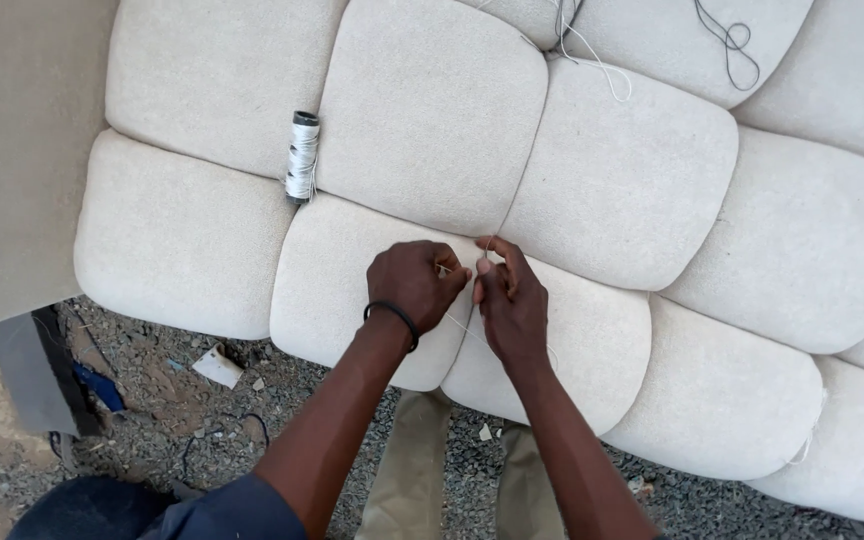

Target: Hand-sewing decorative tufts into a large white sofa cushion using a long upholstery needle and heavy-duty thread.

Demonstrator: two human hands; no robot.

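Note:
A cream tufted cushion panel [632, 180] with puffy square sections fills most of the head view. Both my hands meet at a seam between two front sections. My left hand [415, 282], with a black band on the wrist, pinches a thin pale thread [462, 328] and what looks like a needle at the seam. My right hand [508, 296] is closed beside it, fingertips touching the same seam and thread. The thread trails down under my hands. A spool of white thread [302, 156] lies in a groove further back on the left.
Loose white thread [592, 60] and a dark cord [737, 45] lie on the far sections. A flat beige panel [12, 150] stands at the left. Below is gravel ground [202, 410] with scraps, a white fragment [218, 366] and beige fabric strips [412, 470].

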